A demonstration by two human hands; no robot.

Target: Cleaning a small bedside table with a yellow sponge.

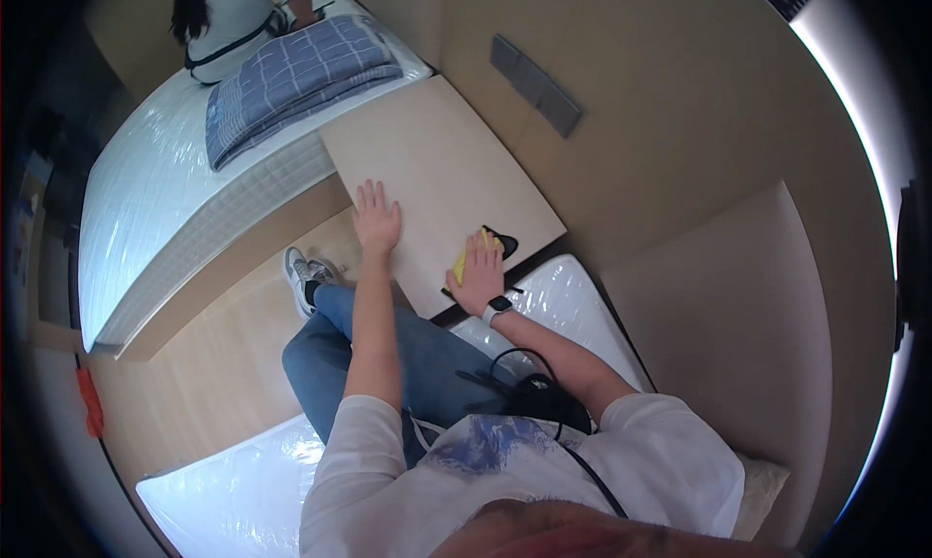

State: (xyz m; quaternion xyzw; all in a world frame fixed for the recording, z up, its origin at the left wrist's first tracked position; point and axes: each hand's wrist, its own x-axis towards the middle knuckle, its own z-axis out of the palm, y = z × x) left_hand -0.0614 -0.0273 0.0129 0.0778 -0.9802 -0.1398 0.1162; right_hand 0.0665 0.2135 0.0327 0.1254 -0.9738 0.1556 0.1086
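My left hand point(377, 219) rests palm down, fingers spread, on the left part of a light wooden tabletop point(429, 158). Near the tabletop's front edge, my right hand point(477, 274) lies flat over a yellow and black cloth point(460, 265), pressing it against the surface. Most of the cloth is hidden under the palm; its black end pokes out beyond the fingers. A smartwatch with a pale band point(498, 307) is on my right wrist. Whether my right fingers grip the cloth cannot be told.
A plastic-wrapped mattress point(153, 172) bears a folded blue checked quilt point(298, 77); another person point(233, 27) sits there. Wrapped mattresses also lie beneath me point(240, 485). A grey socket panel point(535, 85) is on the wall at right. A black bag point(546, 401) hangs at my waist.
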